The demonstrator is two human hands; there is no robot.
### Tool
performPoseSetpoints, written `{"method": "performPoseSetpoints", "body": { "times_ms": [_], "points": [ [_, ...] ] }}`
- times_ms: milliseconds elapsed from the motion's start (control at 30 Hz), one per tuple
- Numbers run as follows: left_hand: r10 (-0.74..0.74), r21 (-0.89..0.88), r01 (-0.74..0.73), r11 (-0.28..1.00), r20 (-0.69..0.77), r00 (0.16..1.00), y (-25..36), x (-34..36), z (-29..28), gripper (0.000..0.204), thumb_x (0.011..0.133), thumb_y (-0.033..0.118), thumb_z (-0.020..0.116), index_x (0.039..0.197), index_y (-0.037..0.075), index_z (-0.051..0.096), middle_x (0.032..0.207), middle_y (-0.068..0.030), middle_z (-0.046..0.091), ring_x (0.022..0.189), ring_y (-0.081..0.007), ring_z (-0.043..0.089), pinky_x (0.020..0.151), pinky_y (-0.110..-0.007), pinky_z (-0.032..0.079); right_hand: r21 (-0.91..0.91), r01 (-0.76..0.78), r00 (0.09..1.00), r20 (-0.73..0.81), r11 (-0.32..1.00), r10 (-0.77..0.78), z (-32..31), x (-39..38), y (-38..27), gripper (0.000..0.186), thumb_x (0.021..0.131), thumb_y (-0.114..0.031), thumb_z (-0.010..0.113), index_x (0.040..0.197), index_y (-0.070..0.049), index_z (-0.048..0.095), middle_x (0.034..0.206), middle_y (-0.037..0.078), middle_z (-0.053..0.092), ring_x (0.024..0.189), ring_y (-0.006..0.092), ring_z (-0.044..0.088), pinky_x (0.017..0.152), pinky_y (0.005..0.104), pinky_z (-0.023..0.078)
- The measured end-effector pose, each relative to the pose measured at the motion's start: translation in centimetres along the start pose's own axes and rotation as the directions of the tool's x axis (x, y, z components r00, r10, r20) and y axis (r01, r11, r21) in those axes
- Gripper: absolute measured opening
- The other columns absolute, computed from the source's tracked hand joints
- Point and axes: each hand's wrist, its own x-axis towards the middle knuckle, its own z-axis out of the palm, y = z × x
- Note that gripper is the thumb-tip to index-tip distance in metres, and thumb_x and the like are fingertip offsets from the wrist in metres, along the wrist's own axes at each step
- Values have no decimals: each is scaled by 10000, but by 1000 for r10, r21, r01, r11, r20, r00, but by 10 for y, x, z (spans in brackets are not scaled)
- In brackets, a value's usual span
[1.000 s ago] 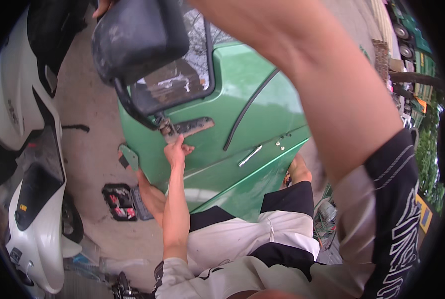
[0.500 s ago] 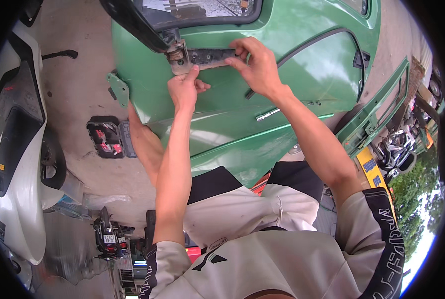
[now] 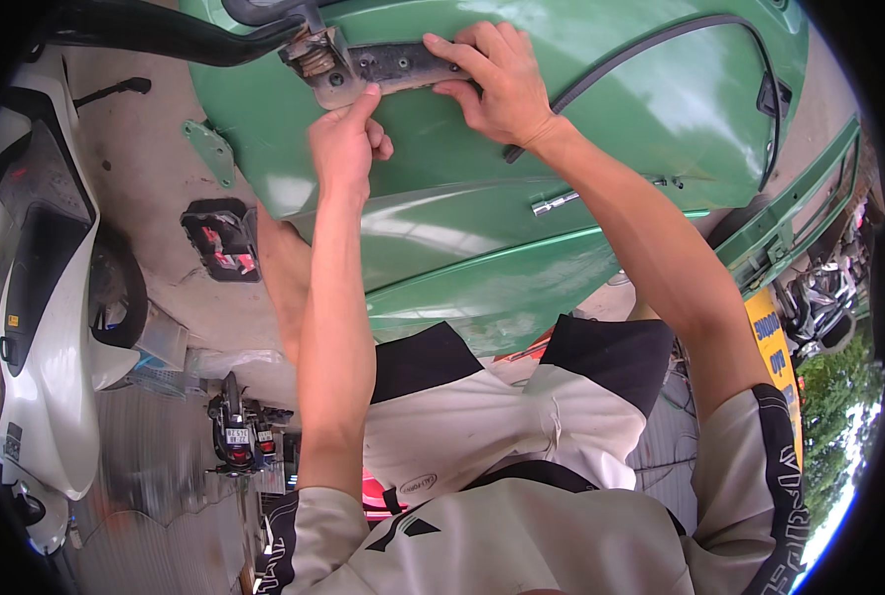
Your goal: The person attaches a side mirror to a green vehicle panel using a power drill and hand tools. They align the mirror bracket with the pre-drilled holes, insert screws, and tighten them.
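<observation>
A long dark metal bracket (image 3: 403, 64) with bolt holes lies against the green vehicle panel (image 3: 442, 223). At its left end is a rusty coil-spring hinge (image 3: 314, 61), from which a black curved arm (image 3: 175, 42) extends leftward. My left hand (image 3: 343, 149) has its thumb on the bracket's lower edge near the hinge; its other fingers are curled, partly out of sight. My right hand (image 3: 502, 84) grips the bracket's right end, fingertips at the upper edge and thumb at the lower. What lies behind the bracket is hidden.
On the panel rest a socket wrench (image 3: 557, 203) and a black rubber strip (image 3: 651, 50). An open tool case (image 3: 222, 241) sits on the floor at left, beside a white scooter (image 3: 56, 327). A green frame (image 3: 805, 218) leans at right.
The black arm has swung from slanting up-left to lying nearly level toward the left. Both hands stay on the bracket; the right fingers have shifted slightly at its end. The whole view has shifted.
</observation>
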Motion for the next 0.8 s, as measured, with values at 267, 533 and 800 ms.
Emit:
{"method": "performPoseSetpoints", "body": {
  "times_ms": [267,533,800],
  "points": [
    [162,7,-163,987,60,985,20,-36,-30,233,1030,202,566,1081,-13,637,829,-29,576,692,-126,533,666,-287,457,-61,16,1000,-9,998,-17,-1,-4,5,575,761,-226,832,1313,-204,671,1010,7,596,886,244,540,773,392,410],
    [474,446,-517,730,214,854,29,-38,-3,288,1033,57,533,1291,-59,590,1058,-111,717,913,-175,689,818,-301,544,-62,16,999,41,998,-14,-15,4,-5,529,809,-261,795,1310,-151,666,1026,65,613,905,276,566,791,409,433],
    [740,598,-650,469,136,659,11,-22,22,181,899,-6,715,1076,-25,685,937,-180,745,824,-320,742,748,-398,569,-2,58,998,10,998,-58,-16,7,-4,559,793,-232,772,1322,-103,647,963,125,553,853,325,523,767,442,397]
  ]
}}
